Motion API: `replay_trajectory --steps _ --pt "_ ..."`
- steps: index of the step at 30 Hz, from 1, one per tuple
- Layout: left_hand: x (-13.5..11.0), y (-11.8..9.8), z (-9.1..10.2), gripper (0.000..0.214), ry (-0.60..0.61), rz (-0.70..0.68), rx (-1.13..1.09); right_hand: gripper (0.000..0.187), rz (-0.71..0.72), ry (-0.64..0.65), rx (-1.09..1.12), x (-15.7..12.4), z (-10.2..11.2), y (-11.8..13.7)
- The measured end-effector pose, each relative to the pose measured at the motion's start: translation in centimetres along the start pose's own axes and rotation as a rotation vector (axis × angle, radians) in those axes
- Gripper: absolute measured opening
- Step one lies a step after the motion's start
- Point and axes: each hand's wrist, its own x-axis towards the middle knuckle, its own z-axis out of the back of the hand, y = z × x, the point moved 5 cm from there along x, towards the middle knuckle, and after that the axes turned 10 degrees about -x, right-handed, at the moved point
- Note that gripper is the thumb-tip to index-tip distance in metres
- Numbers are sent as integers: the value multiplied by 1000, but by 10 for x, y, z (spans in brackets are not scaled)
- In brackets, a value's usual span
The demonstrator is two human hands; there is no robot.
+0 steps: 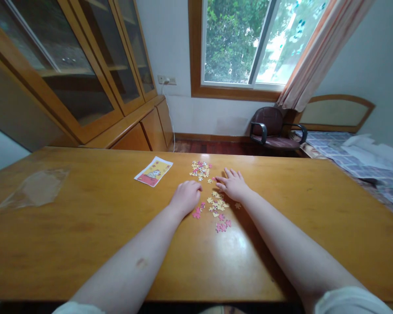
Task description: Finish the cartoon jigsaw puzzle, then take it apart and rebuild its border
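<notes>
The fingers (196, 187) of the left hand (186, 197) were curled under, knuckles up, with their tips down at the bench (85, 226) just beside the loose pieces (217, 204). The hand itself hid whether a piece was pinched between them, so that could not be told. The fingers (222, 179) of the right hand (234, 185) lay spread and nearly flat, gripping nothing. Their tips pointed left and touched a stray piece or two at the top of the scatter.

The two hands sat on either side of that scatter, seemingly so that either could get at it. The pieces lay one deep and mostly apart, likely so that each face showed. A few pink pieces (222, 226) lay nearer the person, and another (196, 213) lay just beside the left wrist.

Beyond the hands was a denser heap (200, 169), apart from both. Left of it a picture card (153, 171) lay face up and at a slant, where it could be seen at a glance. A clear bag (36, 187) lay flat, well apart at the far left.

Past the bench stood a chair (275, 128) under the window (249, 43), with a glazed cabinet (85, 78) to the left and a bed (363, 161) to the right.
</notes>
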Motion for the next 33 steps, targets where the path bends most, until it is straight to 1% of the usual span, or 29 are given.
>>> replay_trajectory --steps 2,4,6,8,10,13,15,16,17,19,21,23,26,30,33 --pt "0 1 0 27 -5 4 1 50 -60 12 -13 5 3 -13" --pt "0 2 0 27 -5 11 2 48 -88 -10 -71 -3 6 -27" --pt "0 2 0 27 3 18 0 45 -93 -30 -142 -24 6 -38" --pt "0 2 -1 27 10 24 -5 44 -81 -28 -161 -55 0 -44" --pt "1 2 -2 27 10 24 -11 46 -63 -23 -126 -91 -12 -44" --pt "2 2 -3 28 -4 8 -32 60 -103 29 -52 -137 -34 -36" --pt "2 0 -3 29 2 -44 -64 68 -66 42 5 -156 -45 -22" --pt "2 -4 -3 30 24 -94 -82 70 -44 39 27 -162 -47 -14" --pt "1 -8 -4 31 62 -163 -102 73 -15 36 46 -165 -48 -6" --pt "-4 -20 -8 30 181 -333 -142 75 33 47 71 -167 -46 6" --pt "-12 -32 -11 30 290 -492 -188 76 65 47 92 -164 -40 13" --pt "-18 -39 -13 29 336 -583 -205 75 81 27 106 -160 -33 14" --pt "-20 -42 -16 30 342 -605 -185 73 102 18 115 -155 -28 12" --pt "-15 -36 -19 35 311 -537 -142 72 133 55 135 -148 -30 8" --pt "-12 -32 -21 39 292 -476 -112 72 128 45 154 -141 -33 5"
